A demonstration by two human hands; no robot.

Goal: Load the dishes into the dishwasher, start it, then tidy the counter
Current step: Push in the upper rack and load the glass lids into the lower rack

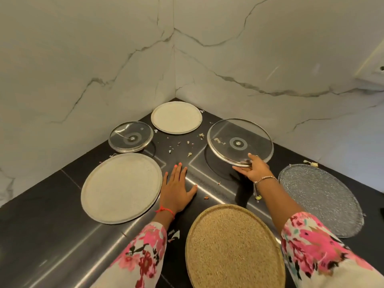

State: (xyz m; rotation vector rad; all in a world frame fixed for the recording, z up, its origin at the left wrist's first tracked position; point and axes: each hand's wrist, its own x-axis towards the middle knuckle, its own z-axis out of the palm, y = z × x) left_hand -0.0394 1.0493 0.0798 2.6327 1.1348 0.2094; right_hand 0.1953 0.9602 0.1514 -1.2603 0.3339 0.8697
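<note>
Head view: the right hand [252, 169] is holding the large glass lid [239, 140] by one edge over the black bench [41, 225], and a slip looks like the danger.
The woven round mat [232, 248], the large beige plate [121, 188] and the grey speckled plate [320, 200] are crowding the near bench. A lid swinging back on that thin hold could, I judge, clip one of them or drop and crack. The small glass lid [131, 137] is sitting well clear, and the crumbs [178, 144] are lying between the lids. Now the grip: the right hand is pinching the near rim, thumb over the glass and fingers under, with the lid tilting and its far side hanging free. The left hand [176, 188] is pressing flat on the bench, fingers spread and gripping nothing.
</note>
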